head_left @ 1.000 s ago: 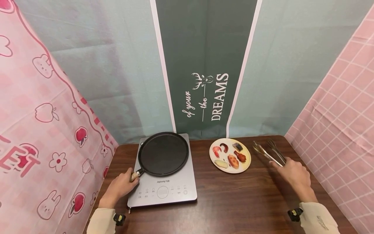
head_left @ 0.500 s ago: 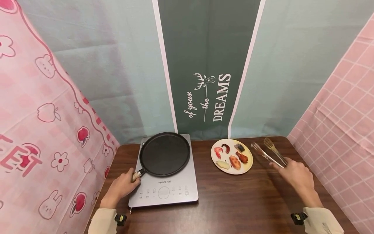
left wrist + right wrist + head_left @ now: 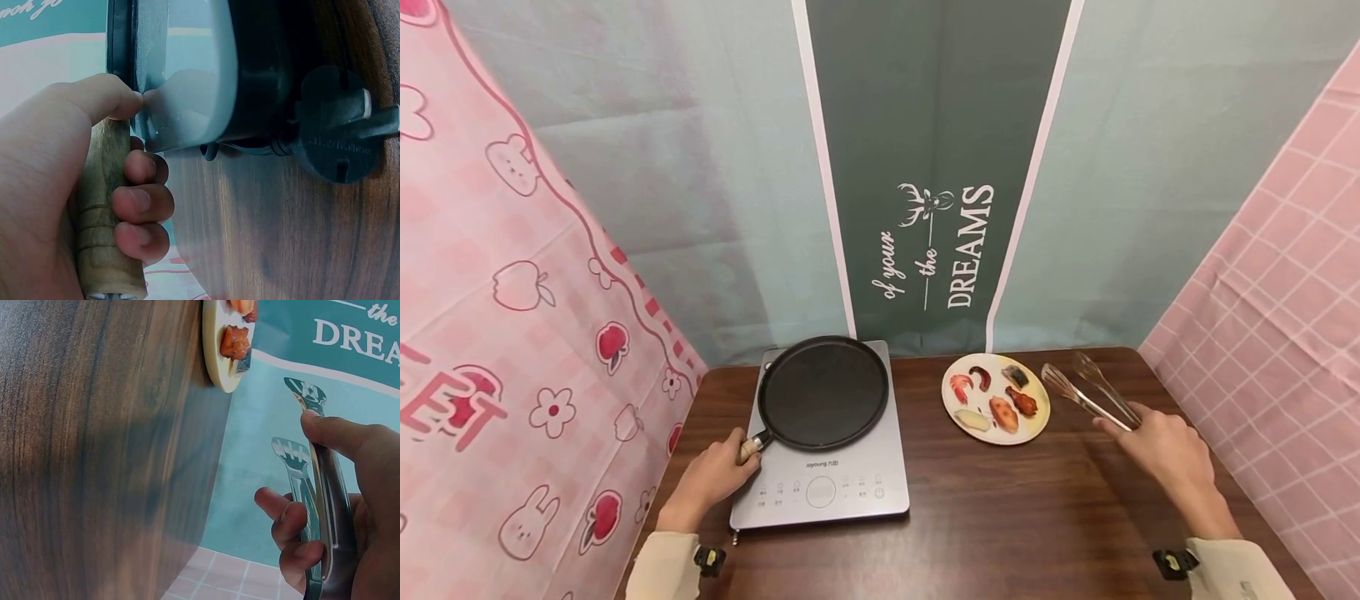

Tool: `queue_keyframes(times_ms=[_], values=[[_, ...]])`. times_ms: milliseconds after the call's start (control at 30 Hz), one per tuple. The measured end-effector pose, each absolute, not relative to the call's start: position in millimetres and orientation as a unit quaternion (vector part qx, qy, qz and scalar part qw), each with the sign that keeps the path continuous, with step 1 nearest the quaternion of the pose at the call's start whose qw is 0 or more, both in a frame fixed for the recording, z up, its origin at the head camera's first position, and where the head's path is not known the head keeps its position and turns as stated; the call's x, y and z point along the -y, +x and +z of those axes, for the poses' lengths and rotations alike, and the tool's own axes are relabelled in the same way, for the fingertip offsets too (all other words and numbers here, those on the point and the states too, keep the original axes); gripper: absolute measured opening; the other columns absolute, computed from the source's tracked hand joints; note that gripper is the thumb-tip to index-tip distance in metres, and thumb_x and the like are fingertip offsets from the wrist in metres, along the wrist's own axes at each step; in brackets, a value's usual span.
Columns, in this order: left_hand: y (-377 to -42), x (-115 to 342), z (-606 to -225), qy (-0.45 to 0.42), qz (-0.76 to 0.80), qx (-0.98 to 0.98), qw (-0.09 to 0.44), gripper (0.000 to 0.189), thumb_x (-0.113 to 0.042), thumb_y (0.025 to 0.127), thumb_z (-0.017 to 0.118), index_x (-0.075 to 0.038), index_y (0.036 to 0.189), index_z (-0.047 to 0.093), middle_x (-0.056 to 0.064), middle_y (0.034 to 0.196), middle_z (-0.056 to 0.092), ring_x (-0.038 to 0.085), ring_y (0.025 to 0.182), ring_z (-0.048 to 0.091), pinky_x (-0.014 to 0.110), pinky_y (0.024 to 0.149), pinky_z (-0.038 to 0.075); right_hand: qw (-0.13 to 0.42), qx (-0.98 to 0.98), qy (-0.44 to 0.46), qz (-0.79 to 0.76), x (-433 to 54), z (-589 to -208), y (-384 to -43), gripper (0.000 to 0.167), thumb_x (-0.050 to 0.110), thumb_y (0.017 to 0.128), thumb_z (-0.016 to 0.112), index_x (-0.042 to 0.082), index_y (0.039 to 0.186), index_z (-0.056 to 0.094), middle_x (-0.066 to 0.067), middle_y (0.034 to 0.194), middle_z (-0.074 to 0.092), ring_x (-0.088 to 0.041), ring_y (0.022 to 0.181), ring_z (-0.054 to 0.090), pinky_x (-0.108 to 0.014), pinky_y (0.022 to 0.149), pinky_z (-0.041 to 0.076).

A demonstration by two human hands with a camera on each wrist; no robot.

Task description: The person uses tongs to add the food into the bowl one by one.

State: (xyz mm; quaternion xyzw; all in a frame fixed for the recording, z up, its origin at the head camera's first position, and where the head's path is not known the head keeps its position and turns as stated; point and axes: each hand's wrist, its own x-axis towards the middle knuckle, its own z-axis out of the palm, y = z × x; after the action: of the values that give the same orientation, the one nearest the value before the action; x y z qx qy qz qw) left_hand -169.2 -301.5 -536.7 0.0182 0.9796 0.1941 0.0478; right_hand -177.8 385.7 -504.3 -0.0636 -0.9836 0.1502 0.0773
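Note:
My left hand [image 3: 715,477] grips the wooden handle [image 3: 103,206] of a flat black frying pan [image 3: 823,392]. The pan sits on a silver induction cooker [image 3: 891,475] with a touch panel. In my right hand [image 3: 1168,454] are metal tongs [image 3: 1086,400], thumb on one arm and curled fingers on the other in the right wrist view. Their two heads are spread apart, with nothing between them, to the right of a round plate [image 3: 951,367]. On that plate lie several food pieces, among them a shrimp [image 3: 960,388], a drumstick [image 3: 1022,402] and a brown slab [image 3: 1003,414].
A dark wood table [image 3: 985,517] carries everything. A black plug [image 3: 340,125] with metal prongs shows beside the cooker in the left wrist view. Fabric hangs close behind, with a pink patterned curtain [image 3: 550,333] at left and a pink grid one [image 3: 1277,317] at right.
The tongs' heads have swung slightly left toward the plate, and my right hand has shifted a little right and down. My left hand and the pan keep their place.

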Motion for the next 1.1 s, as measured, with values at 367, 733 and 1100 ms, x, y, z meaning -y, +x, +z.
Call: queue_keyframes(times_ms=[367, 733, 1100], values=[[-169.7, 301.1, -536.7, 0.015, 0.192, -0.98, 0.05, 0.027, -0.032, 0.097, 0.068, -0.011, 0.104, 0.053, 0.004, 0.071, 0.052, 0.022, 0.063, 0.051, 0.041, 0.059, 0.042, 0.076, 0.986, -0.052, 0.142, -379.2, -492.3, -174.3, 0.086, 0.072, 0.088, 0.071, 0.0, 0.134, 0.067, -0.046, 0.104, 0.065, -0.064, 0.077, 0.063, -0.062, 0.054, 0.044], [-169.3, 300.6, -536.0, 0.016, 0.191, -0.98, 0.046, 0.026, -0.031, 0.097, 0.068, -0.011, 0.104, 0.053, 0.004, 0.071, 0.053, 0.022, 0.063, 0.052, 0.042, 0.059, 0.042, 0.06, 0.987, -0.024, 0.144, -369.2, -484.8, -172.1, 0.08, 0.072, 0.089, 0.071, 0.007, 0.135, 0.068, -0.04, 0.102, 0.07, -0.058, 0.077, 0.067, -0.059, 0.052, 0.044], [-169.5, 301.1, -537.0, 0.014, 0.193, -0.98, 0.049, 0.027, -0.031, 0.097, 0.068, -0.011, 0.106, 0.054, 0.004, 0.07, 0.052, 0.021, 0.063, 0.051, 0.04, 0.059, 0.041, 0.029, 0.991, -0.01, 0.133, -367.4, -490.8, -173.3, 0.083, 0.072, 0.09, 0.069, 0.004, 0.138, 0.067, -0.039, 0.096, 0.07, -0.053, 0.073, 0.067, -0.058, 0.054, 0.046]])
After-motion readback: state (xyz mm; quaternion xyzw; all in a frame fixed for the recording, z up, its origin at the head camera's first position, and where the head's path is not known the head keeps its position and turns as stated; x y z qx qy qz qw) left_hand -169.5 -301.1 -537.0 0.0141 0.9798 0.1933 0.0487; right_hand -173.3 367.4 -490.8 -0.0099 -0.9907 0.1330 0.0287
